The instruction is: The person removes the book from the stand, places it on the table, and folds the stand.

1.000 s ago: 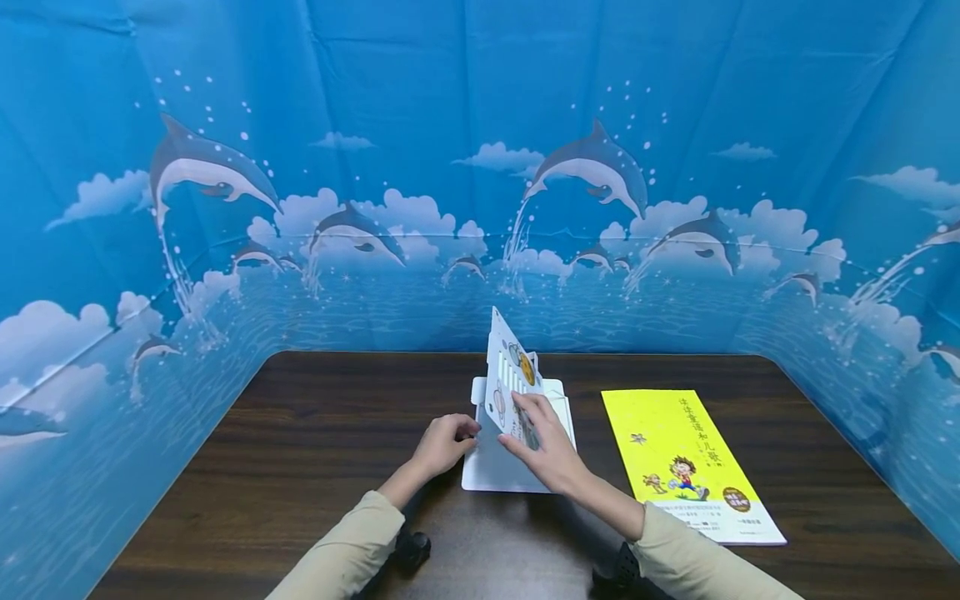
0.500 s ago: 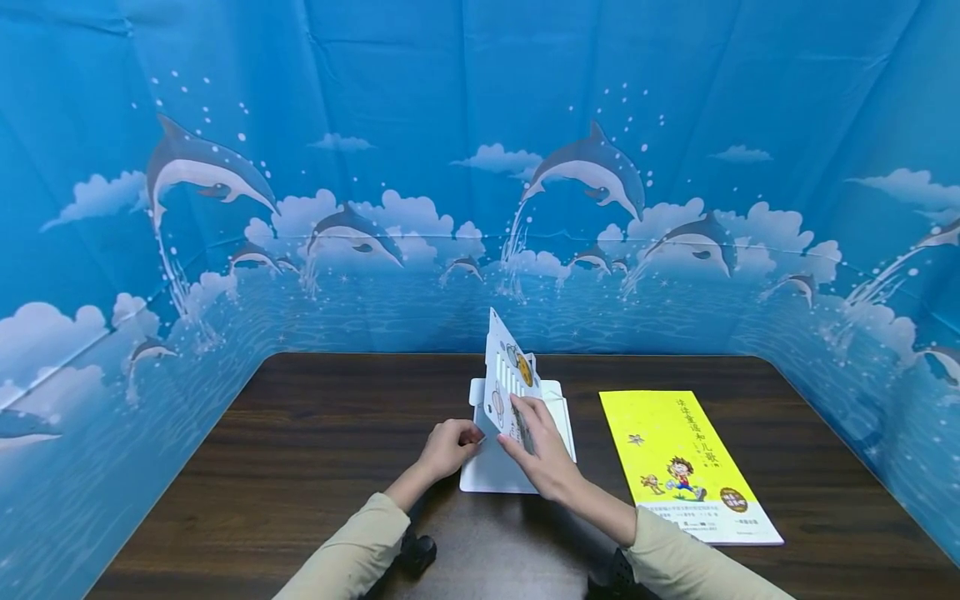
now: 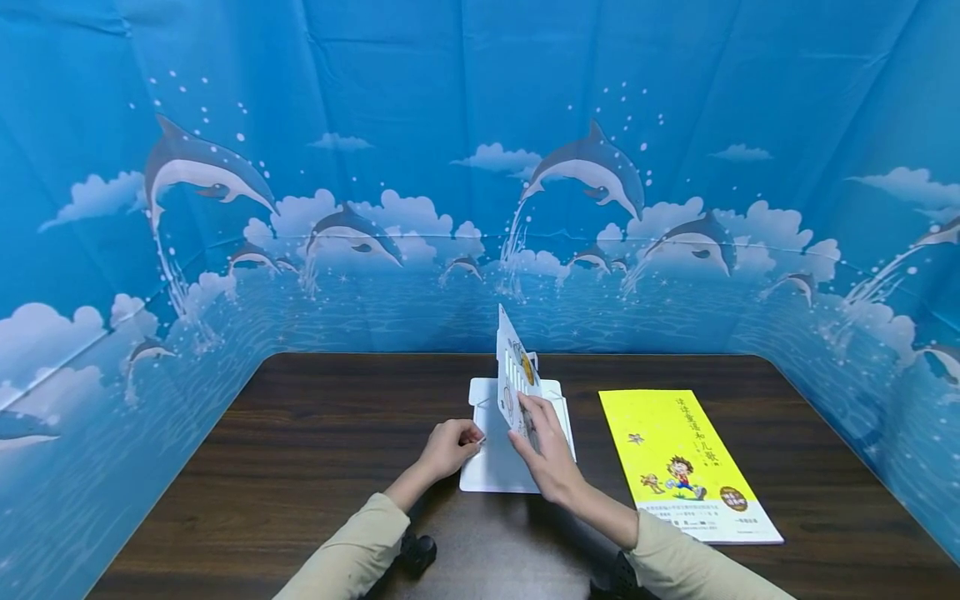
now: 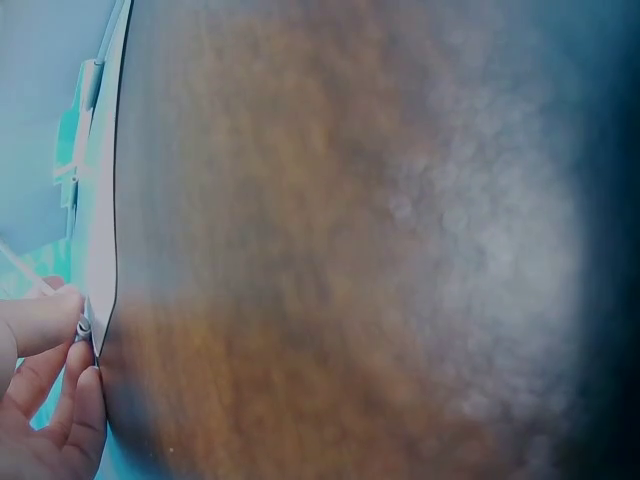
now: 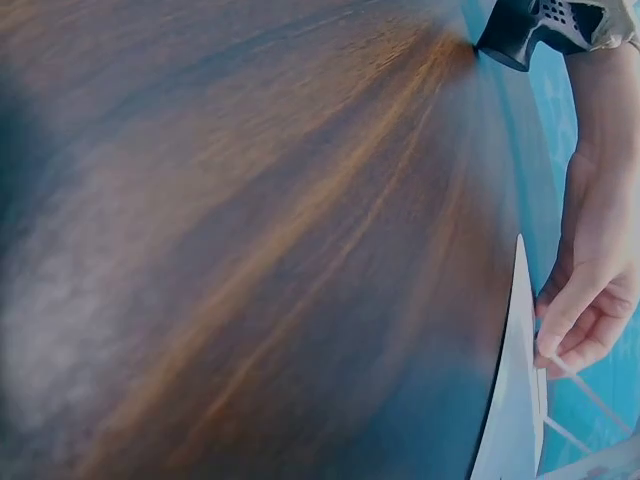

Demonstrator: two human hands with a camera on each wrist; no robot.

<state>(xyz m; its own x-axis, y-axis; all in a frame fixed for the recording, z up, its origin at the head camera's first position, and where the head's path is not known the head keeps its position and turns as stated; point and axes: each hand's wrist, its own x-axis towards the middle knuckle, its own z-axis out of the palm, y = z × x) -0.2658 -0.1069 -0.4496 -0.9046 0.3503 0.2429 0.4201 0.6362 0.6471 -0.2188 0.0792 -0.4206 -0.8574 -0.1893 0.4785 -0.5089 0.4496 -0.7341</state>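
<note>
A white book stand (image 3: 498,471) lies on the table, and its panel (image 3: 512,379), printed with cartoon pictures, stands raised and tilted above the base. With thumb and fingertips, my left hand (image 3: 447,448) pinches a thin white wire rod (image 5: 590,395) at the base's left edge; its small metal end (image 4: 84,326) shows in the left wrist view. My right hand (image 3: 552,458) rests against the panel's printed side, fingers fairly straight and thumb by the near edge. The right wrist view shows the left hand rather than the right one.
To the right on the dark wooden table (image 3: 337,417) lies a yellow book (image 3: 667,433) with a cartoon child on its cover. A blue dolphin-print cloth (image 3: 420,150) hangs around the table's back and sides.
The raised panel has shifted a little to the right and stands steeper, and my right hand has moved with it. My left hand stays at the stand's left edge.
</note>
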